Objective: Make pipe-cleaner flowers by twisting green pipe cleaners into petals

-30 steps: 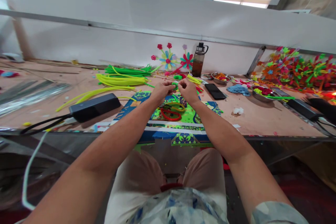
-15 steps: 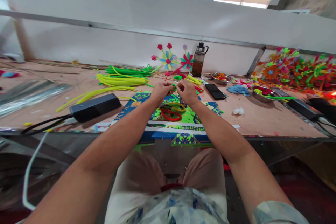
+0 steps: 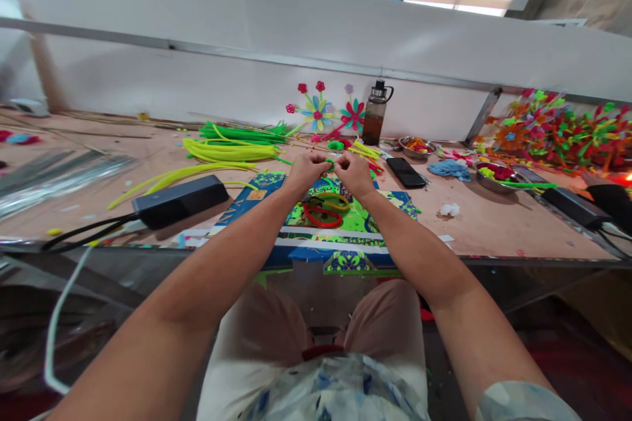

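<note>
Fingers (image 3: 318, 158) of left hand (image 3: 307, 172) and right hand (image 3: 355, 174): nearly closed, pinching one small green fuzzy piece (image 3: 330, 162) between them, over a printed blue-and-green sheet (image 3: 354, 220). On sheet: tool with red and yellow handles (image 3: 322, 225). Leftward: yellow stems (image 3: 224, 152). Rightward: black phone (image 3: 405, 172). Behind: bottle (image 3: 374, 120), upright.

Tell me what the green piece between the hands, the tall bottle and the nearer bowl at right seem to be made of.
Green piece: probably fuzzy chenille stem, matte with a soft-looking edge; small and partly covered, so not certain.
Bottle: likely smooth, clear plastic, possibly glass; brown liquid shows through.
Bowl: apparently polished metal, perhaps stainless steel, given its shiny grey wall.
</note>
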Tool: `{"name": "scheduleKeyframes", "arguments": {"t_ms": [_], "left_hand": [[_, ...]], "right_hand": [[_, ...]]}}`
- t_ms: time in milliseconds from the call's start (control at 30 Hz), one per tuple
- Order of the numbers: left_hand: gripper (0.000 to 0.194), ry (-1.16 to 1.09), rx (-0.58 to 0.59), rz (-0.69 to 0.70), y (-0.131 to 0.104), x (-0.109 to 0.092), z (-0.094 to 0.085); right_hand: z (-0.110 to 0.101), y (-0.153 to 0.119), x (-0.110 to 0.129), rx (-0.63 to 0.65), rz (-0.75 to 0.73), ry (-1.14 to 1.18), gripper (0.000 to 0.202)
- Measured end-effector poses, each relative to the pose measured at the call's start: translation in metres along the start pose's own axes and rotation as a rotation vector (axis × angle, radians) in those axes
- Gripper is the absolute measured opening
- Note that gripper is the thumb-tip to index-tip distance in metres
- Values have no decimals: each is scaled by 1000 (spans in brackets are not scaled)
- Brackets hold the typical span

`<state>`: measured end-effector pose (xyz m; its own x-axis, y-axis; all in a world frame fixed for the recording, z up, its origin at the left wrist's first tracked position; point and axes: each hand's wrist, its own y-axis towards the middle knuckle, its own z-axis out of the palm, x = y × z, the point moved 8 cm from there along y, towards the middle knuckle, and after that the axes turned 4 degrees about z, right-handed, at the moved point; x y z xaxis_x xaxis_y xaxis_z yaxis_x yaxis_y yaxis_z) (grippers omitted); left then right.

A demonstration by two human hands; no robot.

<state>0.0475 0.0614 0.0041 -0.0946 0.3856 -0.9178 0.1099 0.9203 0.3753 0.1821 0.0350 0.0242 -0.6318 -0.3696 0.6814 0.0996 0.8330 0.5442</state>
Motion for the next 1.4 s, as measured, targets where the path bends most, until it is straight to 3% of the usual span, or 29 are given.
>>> {"name": "scheduleKeyframes", "arguments": {"t_ms": [100,167,367,533,767,867,1067,1400], "left_hand": [[16,-18,-33,25,2,-1,-1],[19,-22,-35,38,3,0,-2],[12,27,-6,72,4,1,-4],[12,-18,1,63,2,-2,-2],[9,-113,29,-13,0,-1,0],[11,-101,44,-18,1,3,2],[22,-119,1,50,5,2,0],[14,-114,46,-53,-5,0,8]], "right_hand": [[7,1,-26,24,256,173,12],[12,0,-35,42,332,261,15],[2,1,-20,-41,182,276,7],[-4,-2,-4,-36,88,168,6],[-8,-6,22,-11,-145,-21,17],[-7,-5,17,-15,-102,-4,17],[-3,0,-15,-47,194,227,6],[-8,-2,7,-50,22,120,8]]}}
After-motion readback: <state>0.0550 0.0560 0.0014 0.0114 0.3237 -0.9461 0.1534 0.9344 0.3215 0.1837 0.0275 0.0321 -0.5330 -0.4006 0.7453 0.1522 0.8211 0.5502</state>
